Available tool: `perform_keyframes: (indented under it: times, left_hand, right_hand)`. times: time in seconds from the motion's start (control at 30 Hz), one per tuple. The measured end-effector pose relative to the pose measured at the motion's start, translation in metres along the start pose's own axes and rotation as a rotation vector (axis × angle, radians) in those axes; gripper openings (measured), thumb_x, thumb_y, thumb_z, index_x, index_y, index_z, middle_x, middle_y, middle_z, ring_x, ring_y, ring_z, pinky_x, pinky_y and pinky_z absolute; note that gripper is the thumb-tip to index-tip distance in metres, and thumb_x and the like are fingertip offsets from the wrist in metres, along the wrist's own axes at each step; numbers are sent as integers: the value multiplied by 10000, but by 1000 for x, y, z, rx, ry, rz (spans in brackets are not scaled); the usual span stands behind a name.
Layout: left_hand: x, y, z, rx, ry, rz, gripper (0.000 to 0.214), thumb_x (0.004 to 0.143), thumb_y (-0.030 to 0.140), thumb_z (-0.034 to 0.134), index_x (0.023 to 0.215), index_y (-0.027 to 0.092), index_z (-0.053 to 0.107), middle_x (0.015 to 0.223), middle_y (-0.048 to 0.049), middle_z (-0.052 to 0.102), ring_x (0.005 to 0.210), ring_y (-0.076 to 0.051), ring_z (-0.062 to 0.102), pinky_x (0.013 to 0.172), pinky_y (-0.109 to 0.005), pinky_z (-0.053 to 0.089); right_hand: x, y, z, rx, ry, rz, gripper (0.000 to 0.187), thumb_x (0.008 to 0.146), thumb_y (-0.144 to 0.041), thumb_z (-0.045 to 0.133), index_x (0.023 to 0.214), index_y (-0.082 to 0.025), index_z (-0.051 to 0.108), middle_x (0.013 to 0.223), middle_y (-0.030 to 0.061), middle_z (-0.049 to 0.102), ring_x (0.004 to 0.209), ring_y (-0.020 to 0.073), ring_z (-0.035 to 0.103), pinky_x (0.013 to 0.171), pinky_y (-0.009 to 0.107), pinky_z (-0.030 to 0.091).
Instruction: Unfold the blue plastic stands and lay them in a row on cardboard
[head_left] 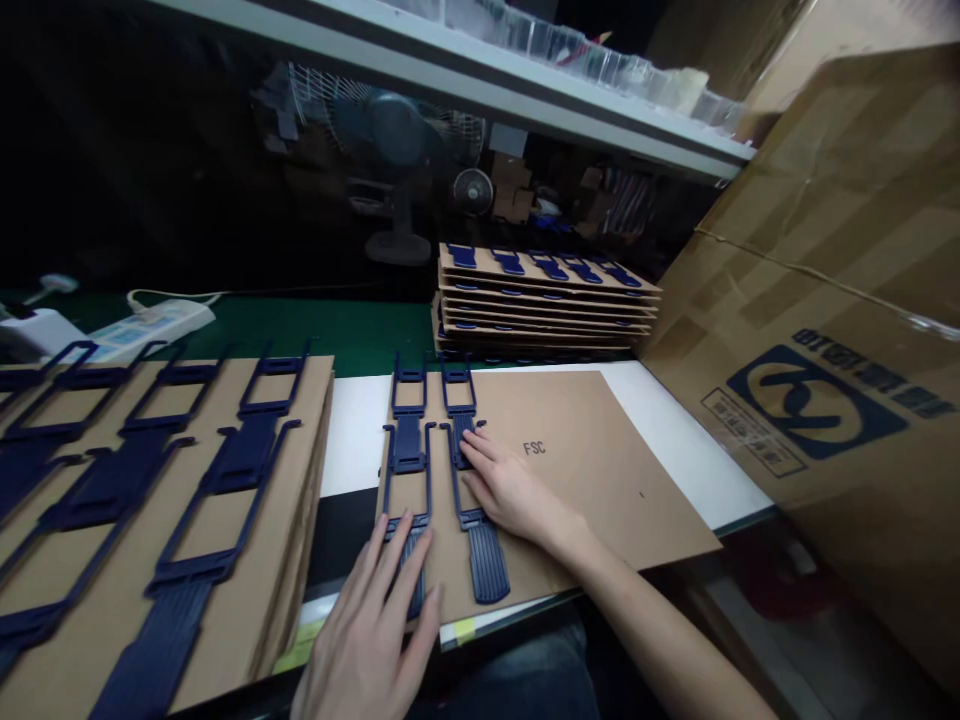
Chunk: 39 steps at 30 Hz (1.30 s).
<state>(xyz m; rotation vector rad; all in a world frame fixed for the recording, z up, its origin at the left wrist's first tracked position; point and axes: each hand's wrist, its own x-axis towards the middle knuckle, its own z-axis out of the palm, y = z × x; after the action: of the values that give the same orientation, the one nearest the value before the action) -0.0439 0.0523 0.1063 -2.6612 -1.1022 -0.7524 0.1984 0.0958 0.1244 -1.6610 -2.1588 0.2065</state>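
Brown kraft cardboard sheet (600, 470) lay on a white tabletop (360, 440), printed "FSC" near its middle. Two navy plastic frames stood side by side on its left half, running lengthwise away from the person, each with a ribbed tab at the near end. The left hand (367, 620) lay over the near end of the left frame (409, 445), fingers spread and almost flat, covering much of its ribbed tab. It was open and had hold of nothing, only resting on the plastic. The right hand (510, 490) lay open too, reaching in from the right across the sheet. Its fingertips (469, 450) rested on the middle of the right frame (487, 565), without gripping it, and the ribbed tab of that frame showed uncovered just below the hand.

To the left, a stack of cardboard sheets (217, 610) carried more navy frames in a row. Behind the work, a second stack of cardboard sheets (547, 300) stood on a green surface (300, 330), with navy pieces along each layer. A white power strip (150, 330) lay farther left. A large cardboard box (810, 300) with a blue logo leaned in at the right, below a white shelf (450, 90) holding clear plastic items. A fan (397, 130) stood in the dark behind.
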Motion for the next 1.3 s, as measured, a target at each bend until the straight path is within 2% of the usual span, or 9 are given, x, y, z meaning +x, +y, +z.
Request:
perform_keyframes:
  times: [0.23, 0.43, 0.63, 0.77, 1.3]
  left_hand:
    - [0, -2, 3, -4, -3, -1, 554, 1007, 403, 438, 1510, 171, 411, 1594, -35, 347, 1482, -290, 328, 983, -454, 575]
    - [-1, -2, 3, 2, -24, -5, 570, 1009, 400, 439, 1533, 183, 378, 1604, -30, 329, 1488, -285, 318, 1007, -438, 559]
    - [-3, -2, 0, 15, -23, 2, 559, 1010, 406, 447, 1516, 175, 398, 1598, -32, 340, 1483, -279, 327, 963, -422, 586]
    - [-3, -2, 2, 6, -23, 2, 557, 1009, 411, 450, 1510, 172, 409, 1595, -32, 347, 1480, -282, 332, 991, -437, 570]
    - [-1, -1, 0, -1, -27, -1, 551, 1008, 406, 449, 1504, 169, 418, 1595, -35, 348, 1482, -291, 326, 1002, -448, 562]
  right_hand:
    - [3, -1, 1, -39, 48, -28, 465, 1011, -236, 400, 1393, -25, 561, 1482, 164, 516, 1422, 315, 434, 1195, 439, 397]
    - [5, -1, 2, -60, 65, -14, 442, 1016, -223, 383, 1382, -75, 580, 1477, 127, 531, 1403, 297, 464, 1168, 439, 434]
    - [4, -2, 2, -61, 75, -3, 442, 1003, -214, 399, 1374, -67, 588, 1470, 126, 538, 1394, 291, 477, 1171, 423, 433]
    - [3, -6, 1, -73, 80, 8, 437, 1003, -212, 399, 1371, -76, 591, 1467, 122, 542, 1388, 296, 484, 1153, 430, 454]
    - [4, -3, -1, -78, 69, -30, 420, 1019, -216, 391, 1349, -76, 610, 1452, 128, 555, 1384, 296, 479, 1174, 427, 429]
